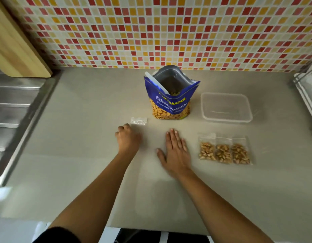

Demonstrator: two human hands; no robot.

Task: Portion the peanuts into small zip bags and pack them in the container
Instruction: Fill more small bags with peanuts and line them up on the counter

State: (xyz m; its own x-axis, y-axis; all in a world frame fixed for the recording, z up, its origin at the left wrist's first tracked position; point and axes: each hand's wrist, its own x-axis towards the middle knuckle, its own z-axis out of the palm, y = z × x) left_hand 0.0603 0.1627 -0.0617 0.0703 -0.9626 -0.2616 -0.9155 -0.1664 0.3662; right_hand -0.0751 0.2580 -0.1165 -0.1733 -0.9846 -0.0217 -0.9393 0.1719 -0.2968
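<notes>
3 portions done, container not yet packed: i'm between bags.
the open peanut bag [171, 102] stands mid-way along the counter [81, 137]. 3 filled zip bags [223, 152] lie side by side to its front right, and the container [204, 109] behind them holds nothing. my left hand [128, 137] sits just short of the empty bags [138, 121], fingers curled under, nothing seen in them. my right hand [175, 151] lies flat, fingers straight. next, i judge: pinch 1 thin bag off that stack, open it, fill it.

3 filled zip bags [223, 153], 1 peanut pkg [171, 104], 1 container [227, 119]
</notes>
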